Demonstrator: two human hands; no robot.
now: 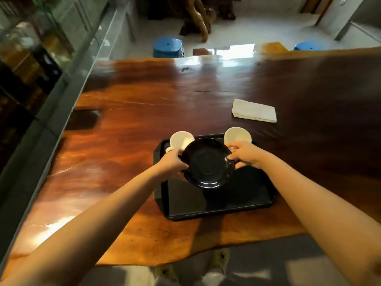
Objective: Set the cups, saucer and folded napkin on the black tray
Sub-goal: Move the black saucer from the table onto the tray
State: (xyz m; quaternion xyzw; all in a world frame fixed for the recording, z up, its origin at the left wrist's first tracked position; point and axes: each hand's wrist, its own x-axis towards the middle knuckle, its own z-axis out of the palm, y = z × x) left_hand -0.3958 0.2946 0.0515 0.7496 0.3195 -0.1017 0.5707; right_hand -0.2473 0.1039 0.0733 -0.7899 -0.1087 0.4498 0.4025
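Observation:
A glossy black saucer hangs above the black tray, held by both hands at its rim. My left hand grips its left edge and my right hand grips its right edge. Two white cups stand at the tray's far end: one at the far left corner, the other at the far right corner. Both cups are partly hidden behind the saucer and my hands. A folded white napkin lies on the wooden table beyond the tray, to the right.
A glass partition runs along the table's left side. Two blue stools stand on the floor past the far edge. The table's wavy front edge is just below the tray, with my feet under it.

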